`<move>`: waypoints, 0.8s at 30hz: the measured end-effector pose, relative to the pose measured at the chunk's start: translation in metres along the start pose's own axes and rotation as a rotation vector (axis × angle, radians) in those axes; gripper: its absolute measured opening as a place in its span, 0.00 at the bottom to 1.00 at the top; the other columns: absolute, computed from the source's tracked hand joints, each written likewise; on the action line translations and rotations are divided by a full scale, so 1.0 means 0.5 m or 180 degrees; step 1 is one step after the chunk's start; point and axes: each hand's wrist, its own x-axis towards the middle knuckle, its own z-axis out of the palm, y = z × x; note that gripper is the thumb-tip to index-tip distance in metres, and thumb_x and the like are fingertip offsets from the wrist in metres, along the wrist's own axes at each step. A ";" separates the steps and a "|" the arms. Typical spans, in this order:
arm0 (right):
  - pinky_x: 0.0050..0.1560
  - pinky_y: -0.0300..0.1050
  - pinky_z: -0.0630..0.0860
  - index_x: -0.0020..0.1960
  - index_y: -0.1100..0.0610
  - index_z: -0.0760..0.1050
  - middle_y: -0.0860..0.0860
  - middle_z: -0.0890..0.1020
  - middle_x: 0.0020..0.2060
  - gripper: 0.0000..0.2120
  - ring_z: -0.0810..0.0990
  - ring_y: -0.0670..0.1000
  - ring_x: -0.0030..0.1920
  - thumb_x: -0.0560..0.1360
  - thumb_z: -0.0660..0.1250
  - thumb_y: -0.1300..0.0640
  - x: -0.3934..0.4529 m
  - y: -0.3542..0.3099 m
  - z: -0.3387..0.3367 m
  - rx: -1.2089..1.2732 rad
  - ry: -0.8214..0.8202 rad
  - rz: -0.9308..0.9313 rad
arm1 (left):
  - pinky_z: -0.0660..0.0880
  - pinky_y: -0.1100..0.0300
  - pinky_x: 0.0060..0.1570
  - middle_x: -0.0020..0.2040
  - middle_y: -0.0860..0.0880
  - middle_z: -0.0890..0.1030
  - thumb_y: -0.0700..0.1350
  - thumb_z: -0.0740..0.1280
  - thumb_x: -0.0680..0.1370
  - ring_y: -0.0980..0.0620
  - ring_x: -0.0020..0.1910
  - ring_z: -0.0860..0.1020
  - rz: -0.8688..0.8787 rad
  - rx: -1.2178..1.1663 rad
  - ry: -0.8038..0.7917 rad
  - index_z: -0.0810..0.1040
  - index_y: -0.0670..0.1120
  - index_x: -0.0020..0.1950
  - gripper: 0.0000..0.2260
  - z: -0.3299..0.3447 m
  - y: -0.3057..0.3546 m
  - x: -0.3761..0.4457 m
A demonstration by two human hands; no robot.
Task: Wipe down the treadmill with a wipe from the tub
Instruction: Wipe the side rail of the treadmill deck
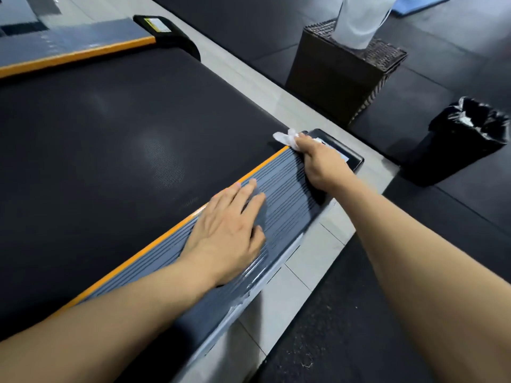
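Wicker bin (343,70) is standing on the dark floor mat behind the treadmill, holding a white plastic liner bag (362,17) that is sticking up out of its top. Black trash can (456,145) with a black liner is sitting to its right, something white showing at the rim; contents otherwise unclear. No wipe tub is visible.

Right hand (318,161) is gripping a crumpled white wipe (287,138), fingers curled round it, pressing it at the far end of the grey ribbed side rail (279,205), just beside the black end cap (343,150). Left hand (226,233) is lying flat on the same rail, fingers straight and spread, holding nothing. Orange strip (154,244) is edging the rail against the black running belt (110,134). Pale tiled floor (279,305) is running along the rail's outer edge, open between treadmill and mat.
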 end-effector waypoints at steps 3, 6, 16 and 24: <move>0.75 0.40 0.58 0.77 0.48 0.67 0.48 0.67 0.77 0.29 0.64 0.51 0.76 0.80 0.48 0.64 -0.003 -0.004 0.016 -0.0246 0.0105 -0.0101 | 0.51 0.51 0.81 0.82 0.47 0.60 0.54 0.46 0.81 0.48 0.82 0.55 -0.0125 -0.0104 -0.0015 0.61 0.45 0.81 0.29 0.009 0.007 0.004; 0.67 0.52 0.71 0.70 0.54 0.73 0.52 0.75 0.67 0.26 0.72 0.55 0.67 0.76 0.49 0.63 -0.031 -0.005 0.016 -0.0378 0.0125 -0.0360 | 0.48 0.53 0.81 0.83 0.47 0.57 0.52 0.45 0.82 0.51 0.82 0.51 -0.0246 -0.0337 0.0020 0.58 0.43 0.82 0.29 0.010 0.014 0.000; 0.77 0.58 0.61 0.73 0.63 0.71 0.59 0.70 0.75 0.21 0.66 0.57 0.77 0.81 0.58 0.69 -0.267 -0.035 0.044 0.0082 -0.0384 -0.1810 | 0.53 0.48 0.80 0.82 0.41 0.59 0.47 0.48 0.83 0.46 0.82 0.56 -0.0048 -0.0321 0.0000 0.61 0.37 0.80 0.27 0.009 0.009 -0.006; 0.73 0.66 0.65 0.70 0.65 0.74 0.63 0.74 0.71 0.18 0.71 0.63 0.73 0.84 0.55 0.64 -0.230 0.004 0.047 0.0103 0.0549 -0.0674 | 0.52 0.49 0.80 0.80 0.40 0.64 0.44 0.50 0.83 0.44 0.80 0.60 -0.0108 -0.0581 0.0090 0.64 0.36 0.78 0.25 0.002 0.009 -0.002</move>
